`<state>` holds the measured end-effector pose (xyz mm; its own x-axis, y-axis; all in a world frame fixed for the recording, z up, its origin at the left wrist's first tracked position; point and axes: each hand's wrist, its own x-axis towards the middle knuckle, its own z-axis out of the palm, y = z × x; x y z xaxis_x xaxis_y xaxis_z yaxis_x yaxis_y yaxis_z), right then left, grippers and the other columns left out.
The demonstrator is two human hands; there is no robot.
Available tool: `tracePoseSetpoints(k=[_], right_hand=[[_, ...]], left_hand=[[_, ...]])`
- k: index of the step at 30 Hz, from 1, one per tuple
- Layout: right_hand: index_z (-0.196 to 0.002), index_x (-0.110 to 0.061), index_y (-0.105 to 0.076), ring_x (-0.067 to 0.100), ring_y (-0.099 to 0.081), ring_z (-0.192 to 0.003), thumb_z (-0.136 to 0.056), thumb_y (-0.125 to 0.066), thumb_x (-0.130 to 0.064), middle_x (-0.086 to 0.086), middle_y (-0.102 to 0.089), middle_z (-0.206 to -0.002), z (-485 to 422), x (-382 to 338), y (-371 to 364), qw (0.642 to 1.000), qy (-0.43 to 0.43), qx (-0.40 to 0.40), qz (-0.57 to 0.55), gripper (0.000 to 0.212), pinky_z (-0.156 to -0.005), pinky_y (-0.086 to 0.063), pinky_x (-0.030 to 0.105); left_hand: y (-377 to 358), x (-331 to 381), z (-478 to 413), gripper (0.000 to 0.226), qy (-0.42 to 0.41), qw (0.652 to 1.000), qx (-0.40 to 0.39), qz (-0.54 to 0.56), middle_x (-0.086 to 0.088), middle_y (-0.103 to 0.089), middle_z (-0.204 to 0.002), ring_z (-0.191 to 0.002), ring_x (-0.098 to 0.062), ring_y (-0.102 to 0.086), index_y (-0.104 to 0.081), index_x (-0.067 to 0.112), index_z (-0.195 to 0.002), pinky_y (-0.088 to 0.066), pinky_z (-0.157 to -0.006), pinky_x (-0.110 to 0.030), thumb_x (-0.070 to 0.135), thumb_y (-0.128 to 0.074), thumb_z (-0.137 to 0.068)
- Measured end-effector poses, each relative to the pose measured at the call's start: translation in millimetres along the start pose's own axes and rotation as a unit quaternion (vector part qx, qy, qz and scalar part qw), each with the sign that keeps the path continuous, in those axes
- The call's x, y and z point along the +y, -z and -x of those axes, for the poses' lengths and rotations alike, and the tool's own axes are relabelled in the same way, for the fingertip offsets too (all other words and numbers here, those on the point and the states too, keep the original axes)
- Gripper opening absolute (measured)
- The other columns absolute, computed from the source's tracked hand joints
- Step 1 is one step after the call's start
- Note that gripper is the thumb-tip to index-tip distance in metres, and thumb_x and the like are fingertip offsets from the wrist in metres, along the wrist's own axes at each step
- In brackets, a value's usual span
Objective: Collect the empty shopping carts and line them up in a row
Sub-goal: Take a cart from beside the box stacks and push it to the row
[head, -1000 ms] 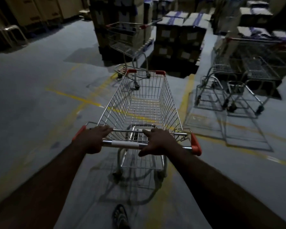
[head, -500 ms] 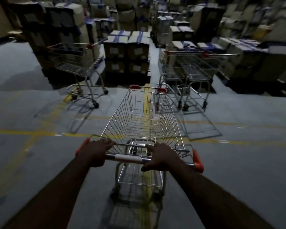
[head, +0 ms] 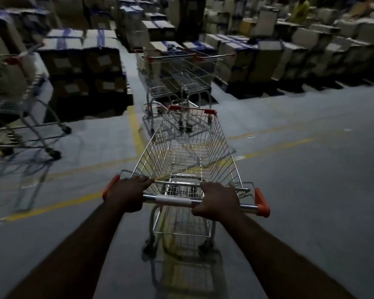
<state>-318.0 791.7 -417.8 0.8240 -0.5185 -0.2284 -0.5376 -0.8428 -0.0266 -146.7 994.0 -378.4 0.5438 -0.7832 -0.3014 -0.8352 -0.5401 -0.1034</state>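
An empty wire shopping cart (head: pixel 190 147) with orange corner caps stands straight in front of me on the grey floor. My left hand (head: pixel 126 195) grips the left part of its chrome handle bar (head: pixel 173 200). My right hand (head: pixel 217 200) grips the same bar further right. Just beyond the cart's nose stand two empty carts (head: pixel 177 76) side by side, backed against stacked boxes. A further empty cart (head: pixel 20 100) stands apart at the left edge, partly cut off by the frame.
Stacks of cardboard boxes (head: pixel 82 67) on pallets fill the back and right of the dim warehouse. Yellow floor lines (head: pixel 136 130) cross under the cart. Open grey floor (head: pixel 311 169) lies to the right.
The cart has swung right and rolled forward. Its nose now points at the two parked carts and is close to them. The lone cart has slid to the left edge.
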Motion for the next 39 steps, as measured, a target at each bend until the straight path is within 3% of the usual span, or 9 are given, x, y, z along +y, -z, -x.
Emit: tracePoseSetpoints(k=[4, 9, 18, 23, 28, 31, 35, 39], right_hand=[[-0.151, -0.023, -0.039, 0.028, -0.043, -0.138, -0.064, -0.052, -0.077, 0.006, -0.045, -0.152, -1, 17, 0, 0.999, -0.050, 0.016, 0.007, 0.103, -0.116, -0.025, 0.060], [-0.142, -0.021, -0.047, 0.028, -0.053, -0.122, -0.065, -0.054, -0.076, 0.006, -0.055, -0.135, -17, 52, 7, 0.997, -0.070, 0.027, -0.001, 0.095, -0.101, -0.044, 0.048], [-0.147, -0.028, -0.043, 0.023, -0.049, -0.128, -0.063, -0.059, -0.073, -0.001, -0.051, -0.143, -79, 140, 33, 0.992, -0.112, 0.018, -0.061, 0.097, -0.099, -0.049, 0.048], [-0.131, -0.027, -0.053, 0.023, -0.054, -0.118, -0.063, -0.065, -0.070, -0.002, -0.056, -0.127, -132, 189, 50, 0.990, -0.117, 0.035, -0.072, 0.082, -0.094, -0.051, 0.044], [-0.134, -0.026, -0.052, 0.024, -0.052, -0.124, -0.063, -0.064, -0.067, 0.001, -0.055, -0.134, -190, 231, 72, 0.990, -0.111, 0.030, -0.077, 0.083, -0.095, -0.048, 0.043], [-0.139, -0.028, -0.049, 0.024, -0.051, -0.126, -0.063, -0.064, -0.068, 0.000, -0.054, -0.137, -224, 258, 79, 0.991, -0.103, 0.018, -0.080, 0.088, -0.096, -0.047, 0.044], [-0.145, -0.026, -0.045, 0.025, -0.046, -0.131, -0.064, -0.065, -0.068, 0.002, -0.050, -0.144, -267, 288, 89, 0.993, -0.091, -0.004, -0.071, 0.094, -0.099, -0.045, 0.048], [-0.145, -0.024, -0.044, 0.026, -0.045, -0.134, -0.065, -0.067, -0.066, 0.002, -0.046, -0.150, -310, 313, 95, 0.994, -0.079, -0.007, -0.079, 0.093, -0.101, -0.045, 0.048]], left_hand=[[7, 9, -36, 0.080, -0.041, 0.999, 0.000, -0.002, 0.011, -0.020, -0.164, -0.146, -0.013, -0.031, -0.016, 0.033, -0.158, -0.030, -0.113, -0.039, 0.019, -0.056, -0.090], [17, 25, -85, 0.085, -0.074, 0.997, -0.007, 0.000, 0.011, -0.016, -0.165, -0.149, -0.011, -0.023, -0.014, 0.033, -0.159, -0.024, -0.117, -0.045, 0.018, -0.057, -0.087], [46, 75, -196, 0.083, -0.111, 0.994, -0.001, 0.012, 0.013, -0.020, -0.164, -0.149, -0.013, -0.023, -0.015, 0.032, -0.159, -0.025, -0.115, -0.052, 0.024, -0.055, -0.087], [63, 92, -272, 0.088, -0.095, 0.995, -0.007, 0.004, 0.017, -0.013, -0.165, -0.151, -0.008, -0.015, -0.011, 0.038, -0.158, -0.016, -0.117, -0.059, 0.038, -0.060, -0.085], [89, 108, -356, 0.109, -0.070, 0.995, -0.065, 0.018, 0.014, -0.002, -0.167, -0.153, -0.012, -0.006, -0.006, 0.038, -0.159, -0.007, -0.119, -0.060, 0.063, -0.071, -0.075], [94, 116, -407, 0.113, -0.079, 0.993, -0.090, 0.009, 0.002, -0.002, -0.168, -0.154, -0.023, -0.005, -0.005, 0.028, -0.160, -0.019, -0.120, -0.056, 0.056, -0.074, -0.075], [106, 133, -446, 0.091, -0.068, 0.995, -0.069, -0.007, -0.001, -0.010, -0.167, -0.152, -0.026, -0.012, -0.007, 0.023, -0.160, -0.030, -0.115, -0.055, 0.024, -0.060, -0.086], [117, 135, -492, 0.090, -0.075, 0.995, -0.068, 0.004, -0.005, -0.013, -0.165, -0.150, -0.030, -0.016, -0.007, 0.021, -0.160, -0.035, -0.113, -0.053, 0.018, -0.059, -0.086]])
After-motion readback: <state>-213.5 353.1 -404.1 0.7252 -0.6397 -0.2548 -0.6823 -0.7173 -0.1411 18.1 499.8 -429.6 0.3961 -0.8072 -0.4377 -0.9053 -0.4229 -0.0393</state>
